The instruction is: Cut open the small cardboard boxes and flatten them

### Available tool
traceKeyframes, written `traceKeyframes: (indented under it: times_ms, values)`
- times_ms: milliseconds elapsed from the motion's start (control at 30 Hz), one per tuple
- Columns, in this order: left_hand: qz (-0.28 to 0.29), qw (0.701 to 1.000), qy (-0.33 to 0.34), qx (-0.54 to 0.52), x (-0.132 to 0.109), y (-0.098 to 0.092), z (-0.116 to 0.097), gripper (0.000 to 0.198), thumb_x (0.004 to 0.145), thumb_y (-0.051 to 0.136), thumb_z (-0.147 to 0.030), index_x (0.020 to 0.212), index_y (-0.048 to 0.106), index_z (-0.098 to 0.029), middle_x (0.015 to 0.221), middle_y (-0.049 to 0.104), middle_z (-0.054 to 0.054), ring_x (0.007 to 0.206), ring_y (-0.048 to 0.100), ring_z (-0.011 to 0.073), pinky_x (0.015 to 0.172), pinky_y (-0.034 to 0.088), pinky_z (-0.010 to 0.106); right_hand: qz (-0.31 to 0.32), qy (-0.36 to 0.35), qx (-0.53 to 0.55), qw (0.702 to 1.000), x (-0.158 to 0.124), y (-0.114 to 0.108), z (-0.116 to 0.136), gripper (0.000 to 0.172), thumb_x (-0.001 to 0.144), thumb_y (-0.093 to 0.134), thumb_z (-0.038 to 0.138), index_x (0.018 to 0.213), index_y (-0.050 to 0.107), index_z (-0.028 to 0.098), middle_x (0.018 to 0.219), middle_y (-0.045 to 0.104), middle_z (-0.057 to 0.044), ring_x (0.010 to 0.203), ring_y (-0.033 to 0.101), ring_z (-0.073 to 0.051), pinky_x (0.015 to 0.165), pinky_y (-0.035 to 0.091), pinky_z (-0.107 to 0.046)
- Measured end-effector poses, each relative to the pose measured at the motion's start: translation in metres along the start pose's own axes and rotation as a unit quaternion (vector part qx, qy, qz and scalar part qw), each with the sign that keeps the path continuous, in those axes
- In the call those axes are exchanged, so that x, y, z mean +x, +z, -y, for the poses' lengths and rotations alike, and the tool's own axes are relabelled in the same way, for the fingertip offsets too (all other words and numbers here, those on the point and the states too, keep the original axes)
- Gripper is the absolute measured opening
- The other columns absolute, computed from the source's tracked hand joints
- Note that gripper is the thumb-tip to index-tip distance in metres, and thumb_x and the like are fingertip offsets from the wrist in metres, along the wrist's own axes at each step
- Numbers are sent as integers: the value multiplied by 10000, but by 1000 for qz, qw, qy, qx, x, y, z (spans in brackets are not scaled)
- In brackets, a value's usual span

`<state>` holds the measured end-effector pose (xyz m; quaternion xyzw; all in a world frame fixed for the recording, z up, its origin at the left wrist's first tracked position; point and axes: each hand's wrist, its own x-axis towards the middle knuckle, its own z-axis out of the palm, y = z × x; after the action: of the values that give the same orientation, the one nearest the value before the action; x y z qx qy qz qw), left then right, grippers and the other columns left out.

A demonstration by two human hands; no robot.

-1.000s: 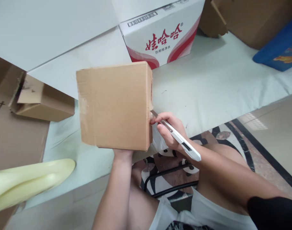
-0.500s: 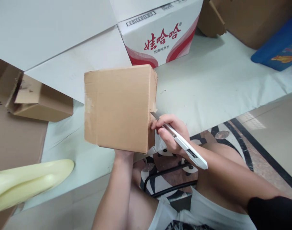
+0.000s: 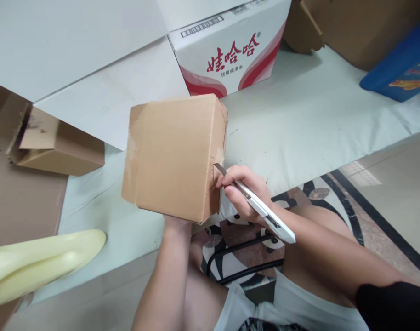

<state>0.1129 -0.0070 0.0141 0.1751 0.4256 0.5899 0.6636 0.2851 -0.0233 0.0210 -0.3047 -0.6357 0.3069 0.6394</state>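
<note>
A plain brown cardboard box (image 3: 172, 156) is held up over the table, its right side partly turned toward me. My left hand (image 3: 177, 223) supports it from underneath; the fingers are hidden behind the box and only the wrist and heel show. My right hand (image 3: 247, 191) is closed round a white utility knife (image 3: 265, 214) with its metal blade out. The blade tip lies at the box's right edge, near a whitish scuffed patch on that side. My right fingertips are close against the same side.
Behind the box stands a white carton with red lettering (image 3: 230, 62). A smaller open cardboard box (image 3: 63, 149) sits at left, near a pale yellow smooth object (image 3: 51, 257). A blue container (image 3: 396, 78) stands at right on the pale green tablecloth (image 3: 299, 115).
The box has turned slightly, showing more of its right side, and its left edge has shifted right. My right hand and the knife have moved slightly left with it.
</note>
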Motion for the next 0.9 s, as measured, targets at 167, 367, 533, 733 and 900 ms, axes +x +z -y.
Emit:
traceKeyframes:
  times_ms: [167, 367, 533, 733, 900]
  values:
    - [30, 999, 10, 6, 3, -10, 5, 626, 1063, 186, -436, 1018, 757, -185, 1026, 741, 124, 900, 648, 259, 826, 586, 405, 2, -14, -7, 1000, 2, 0, 1, 96, 920, 555, 164, 948, 575, 254, 780, 657, 9, 652, 639, -129, 601, 547, -276]
    - [3, 999, 39, -11, 3, -5, 5, 612, 1039, 254, -506, 1060, 760, -162, 1081, 742, 140, 926, 669, 279, 851, 579, 429, -3, 0, -8, 1000, 1, 2, 0, 104, 914, 553, 160, 945, 548, 260, 768, 639, 18, 640, 626, -128, 601, 541, -280]
    - [-72, 996, 40, -28, 2, 0, 4, 630, 1003, 300, -581, 1231, 717, -168, 1317, 708, 135, 1142, 661, 309, 942, 563, 448, -8, 12, -1, 1000, -2, 3, -5, 131, 911, 567, 144, 951, 536, 265, 790, 634, 23, 666, 624, -126, 623, 532, -280]
    - [-77, 995, 55, -40, 0, 5, 0, 525, 990, 409, -559, 1227, 724, -212, 1322, 724, 91, 1253, 634, 310, 1033, 536, 472, 0, 28, -14, 1000, -4, 3, -7, 118, 902, 559, 160, 948, 532, 264, 785, 638, 22, 655, 618, -128, 627, 529, -288]
    - [-103, 991, 50, -66, -1, 5, -1, 539, 1036, 309, -508, 1207, 733, -221, 1227, 766, 68, 1196, 661, 291, 988, 559, 461, 3, 38, -26, 999, -3, 1, -4, 111, 894, 566, 166, 940, 527, 259, 774, 639, 24, 630, 607, -121, 601, 518, -274]
